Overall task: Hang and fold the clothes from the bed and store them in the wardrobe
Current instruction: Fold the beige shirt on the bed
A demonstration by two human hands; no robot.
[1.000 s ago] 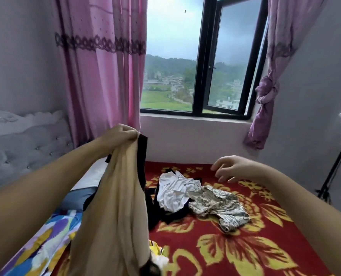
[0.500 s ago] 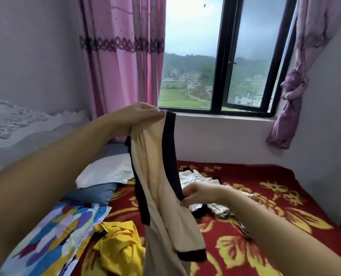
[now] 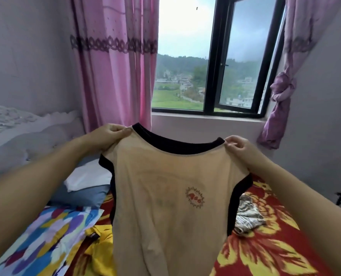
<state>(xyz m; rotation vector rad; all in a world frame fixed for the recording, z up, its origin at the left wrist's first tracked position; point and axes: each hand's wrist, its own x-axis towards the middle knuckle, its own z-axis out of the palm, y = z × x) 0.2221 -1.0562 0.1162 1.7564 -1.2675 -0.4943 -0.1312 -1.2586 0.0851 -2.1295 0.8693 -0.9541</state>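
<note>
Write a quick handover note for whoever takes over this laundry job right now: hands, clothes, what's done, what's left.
Left hand and right hand each pinch a shoulder of the beige top, held up spread over the bed.
Yellow garment and patterned garment lie on the bed.
Done: top picked up and opened out.
Left: hang or fold it and the others, then store them; wardrobe not in view.

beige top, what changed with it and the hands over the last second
The right hand, free over the bed a second ago, took hold of the beige top and now pinches its right shoulder. The left hand kept its grip on the other shoulder, and the top went from hanging bunched to spread open. The yellow garment and patterned clothes stayed on the bed.
</note>
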